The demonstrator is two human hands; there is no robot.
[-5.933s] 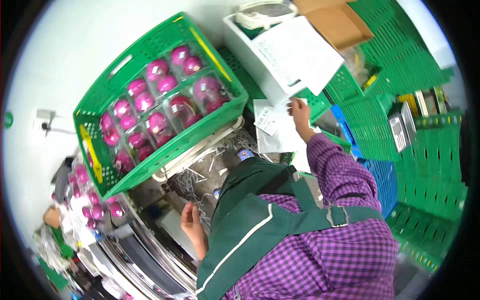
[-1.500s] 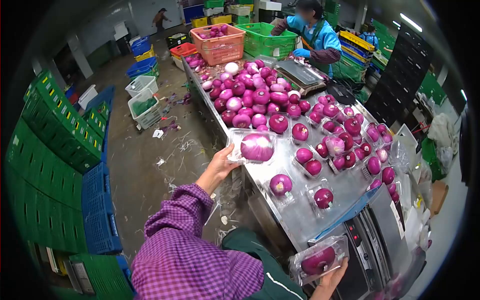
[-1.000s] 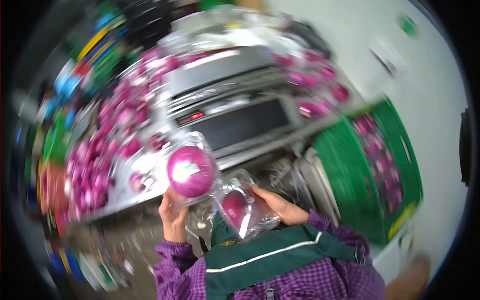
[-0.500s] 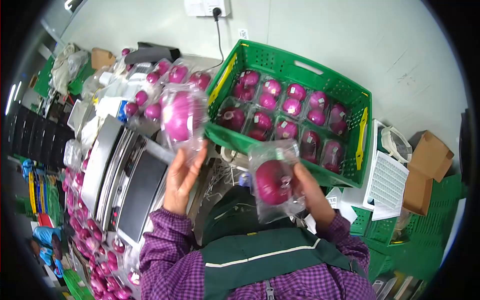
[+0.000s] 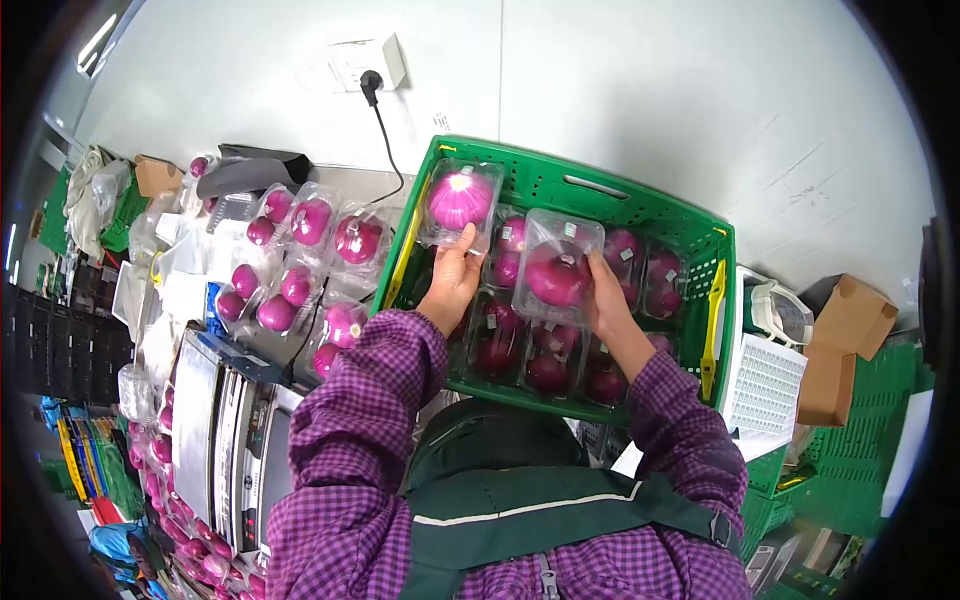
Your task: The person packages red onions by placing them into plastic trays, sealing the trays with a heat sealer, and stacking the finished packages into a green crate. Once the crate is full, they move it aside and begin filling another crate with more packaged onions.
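My left hand (image 5: 453,282) is closed on the lower edge of a see-through plastic pack of red onions (image 5: 461,203), held over the crate's far left corner. In my right hand (image 5: 607,298) is a second pack of red onions (image 5: 557,277), gripped by its right side above the middle of the crate. The green plastic crate (image 5: 640,193) has yellow handles and stands in front of me. Inside it, several more packs of red onions (image 5: 549,372) lie in rows, partly hidden by my hands and the held packs.
Left of the crate, several packed onions (image 5: 312,221) lie on the table beside a silver-grey machine (image 5: 205,430). A black plug (image 5: 371,82) and cable hang from the wall socket. To the right are a printed sheet (image 5: 765,385), an open cardboard box (image 5: 845,340) and green crates (image 5: 860,440).
Both hands have moved forward with their packs, from in front of the crate to over it. The view has shifted, so the crate appears lower and more wall shows.
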